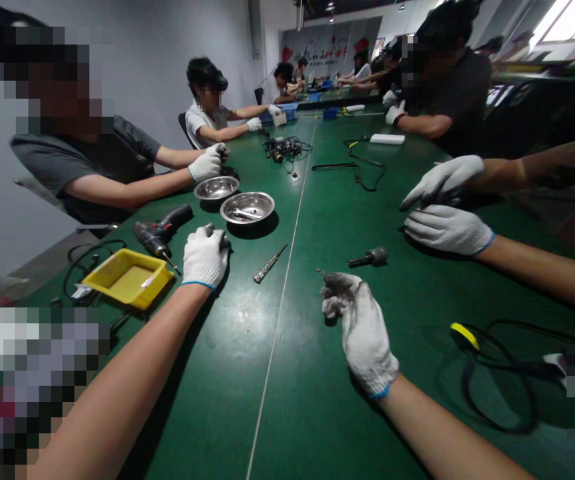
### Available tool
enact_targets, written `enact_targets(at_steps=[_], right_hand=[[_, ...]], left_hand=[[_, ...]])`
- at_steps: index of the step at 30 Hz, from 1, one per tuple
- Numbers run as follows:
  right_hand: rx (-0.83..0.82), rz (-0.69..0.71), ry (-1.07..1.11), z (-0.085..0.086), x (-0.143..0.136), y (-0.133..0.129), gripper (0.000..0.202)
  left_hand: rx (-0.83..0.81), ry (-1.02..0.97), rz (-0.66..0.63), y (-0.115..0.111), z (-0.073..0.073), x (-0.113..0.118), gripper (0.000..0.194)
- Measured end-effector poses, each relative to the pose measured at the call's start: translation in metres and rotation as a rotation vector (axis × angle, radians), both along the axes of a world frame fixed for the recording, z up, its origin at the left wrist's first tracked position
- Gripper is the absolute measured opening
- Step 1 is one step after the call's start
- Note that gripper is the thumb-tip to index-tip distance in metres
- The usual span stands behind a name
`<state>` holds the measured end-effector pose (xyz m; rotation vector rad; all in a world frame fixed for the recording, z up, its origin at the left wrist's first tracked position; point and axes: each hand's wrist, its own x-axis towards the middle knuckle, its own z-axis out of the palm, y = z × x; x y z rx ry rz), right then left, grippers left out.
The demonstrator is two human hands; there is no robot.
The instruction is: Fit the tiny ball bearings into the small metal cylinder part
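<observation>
Right hand (365, 333), white-gloved, wrist bent, pinches small silvery metal piece (320, 271). Left hand (203, 259), white-gloved, curled palm-down; contents indiscernible. Hands well apart; green table (302, 373) between, with silvery pointed metal tool (269, 265). Yellow plastic tray (156, 288) edges near left wrist; dark cylindrical fitting (375, 257) just beyond right hand.

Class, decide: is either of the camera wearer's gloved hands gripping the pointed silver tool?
No, the pointed silver tool lies on the green table, apart from both the left hand and the right hand.
</observation>
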<state>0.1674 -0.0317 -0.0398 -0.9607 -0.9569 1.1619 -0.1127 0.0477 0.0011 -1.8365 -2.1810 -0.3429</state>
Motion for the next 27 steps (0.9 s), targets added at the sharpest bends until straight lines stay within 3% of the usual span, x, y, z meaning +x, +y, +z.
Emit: enact_targets(at_steps=[7,27], right_hand=[[-0.012,0.001,0.003,-0.001,0.001,-0.001,0.058],[-0.018,-0.001,-0.014,-0.005,0.0,0.0,0.06]], left_hand=[[-0.027,-0.041,0.03,0.006,0.001,-0.007,0.037],[0.006,0.009,0.12,0.008,0.002,-0.01,0.049]])
